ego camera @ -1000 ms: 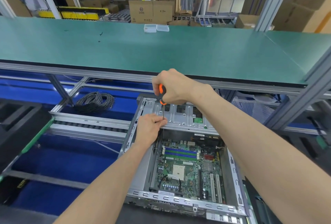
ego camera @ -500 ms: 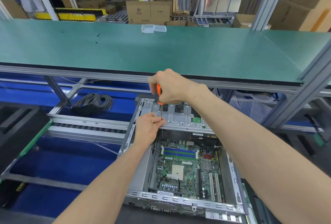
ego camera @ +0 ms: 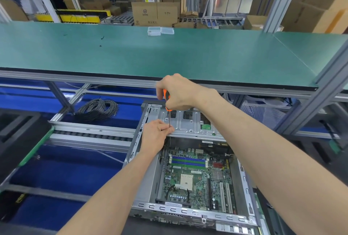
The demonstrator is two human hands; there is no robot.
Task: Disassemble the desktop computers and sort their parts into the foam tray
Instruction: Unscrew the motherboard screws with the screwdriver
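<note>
Nearest the camera, an opened desktop computer case lay on its side with its long axis running away from the viewer, its open face turned up. Inside it the green motherboard lay flat, with blue and green memory slots across its far end and two white expansion slots running lengthwise at the right. Beyond the board, the left hand rested on the edge of the silver drive cage, fingertips pinching the thin shaft of a screwdriver. Above it, the right hand was curled round the orange handle, and the tool stood nearly upright, tip down at the cage edge. Left of the case, a coil of black cable lay on blue matting. Farther off stretched a green workbench carrying two clear plastic boxes, with cardboard cartons behind.
</note>
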